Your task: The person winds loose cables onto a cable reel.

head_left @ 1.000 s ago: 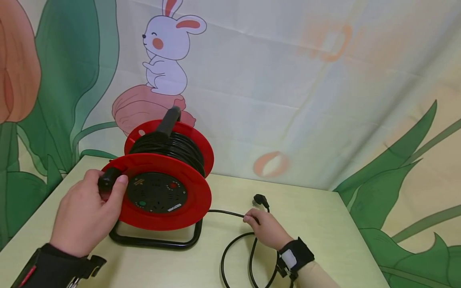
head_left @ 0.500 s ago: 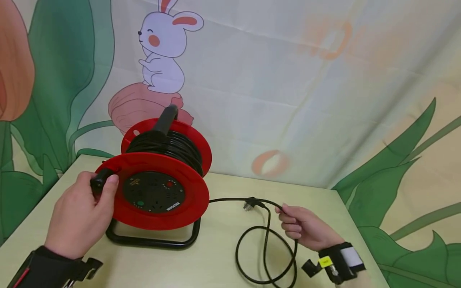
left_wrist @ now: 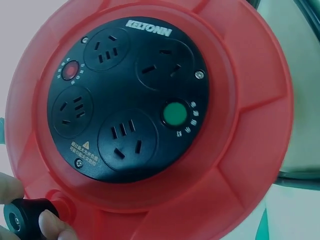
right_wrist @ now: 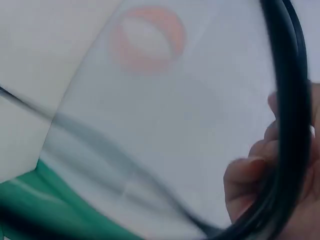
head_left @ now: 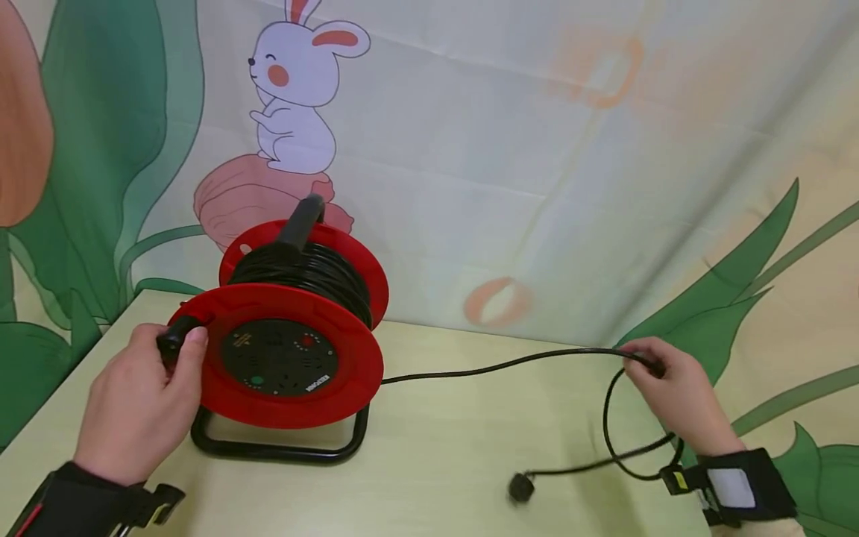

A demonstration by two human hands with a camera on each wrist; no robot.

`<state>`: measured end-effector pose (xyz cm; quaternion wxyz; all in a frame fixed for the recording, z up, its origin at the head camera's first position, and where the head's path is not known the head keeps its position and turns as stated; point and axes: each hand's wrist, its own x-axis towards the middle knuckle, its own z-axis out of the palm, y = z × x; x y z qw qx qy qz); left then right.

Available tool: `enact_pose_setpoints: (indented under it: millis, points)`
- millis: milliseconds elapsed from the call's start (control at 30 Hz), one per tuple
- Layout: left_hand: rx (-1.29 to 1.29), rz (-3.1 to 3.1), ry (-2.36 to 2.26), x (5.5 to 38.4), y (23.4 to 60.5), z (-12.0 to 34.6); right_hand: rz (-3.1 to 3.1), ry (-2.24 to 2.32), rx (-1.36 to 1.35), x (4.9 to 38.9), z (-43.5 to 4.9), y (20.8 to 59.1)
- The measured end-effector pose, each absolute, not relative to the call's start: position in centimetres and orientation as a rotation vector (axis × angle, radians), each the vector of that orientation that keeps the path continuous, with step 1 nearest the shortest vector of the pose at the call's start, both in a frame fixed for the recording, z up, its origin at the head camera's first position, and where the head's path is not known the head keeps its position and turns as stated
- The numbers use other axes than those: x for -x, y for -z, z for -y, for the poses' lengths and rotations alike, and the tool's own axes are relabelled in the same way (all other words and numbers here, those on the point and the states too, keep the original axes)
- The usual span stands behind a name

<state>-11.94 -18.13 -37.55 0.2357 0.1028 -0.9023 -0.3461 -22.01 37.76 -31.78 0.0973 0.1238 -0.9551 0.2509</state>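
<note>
A red cable reel (head_left: 295, 410) with a black socket plate (left_wrist: 130, 100) stands on the table's left side, black cord wound on its drum. My left hand (head_left: 137, 410) grips the black crank knob (head_left: 177, 335) on the reel's front disc. Over on the right, my right hand (head_left: 678, 395) holds the black cord (head_left: 496, 368), which runs from the reel in a shallow arc. Below this hand the cord hangs in a loop, and its black plug (head_left: 521, 488) is to the left, slightly blurred. In the right wrist view, curled fingers (right_wrist: 245, 185) show behind the blurred cord.
The pale table (head_left: 429, 440) carries the reel on its black tube stand (head_left: 282, 452). Behind it hangs a cloth backdrop (head_left: 470, 149) printed with a rabbit and plants. A black carry handle (head_left: 302, 224) rises over the drum.
My right hand has moved right, drawing the cord into a longer stretch from the reel. The plug has shifted toward the table's front. My left hand stays on the knob.
</note>
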Motion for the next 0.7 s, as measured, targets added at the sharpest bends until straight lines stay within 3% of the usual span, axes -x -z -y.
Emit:
enact_pose_setpoints:
  millis: [200, 700]
  points:
    - [-0.230, 2.475, 0.936, 12.3, 36.8, 17.4, 2.794, -0.703, -0.327, 22.6, -39.9, 32.7]
    - [-0.175, 2.488, 0.844, 12.6, 34.8, 16.5, 2.921, -0.744, -0.360, 24.3, -39.4, 38.1]
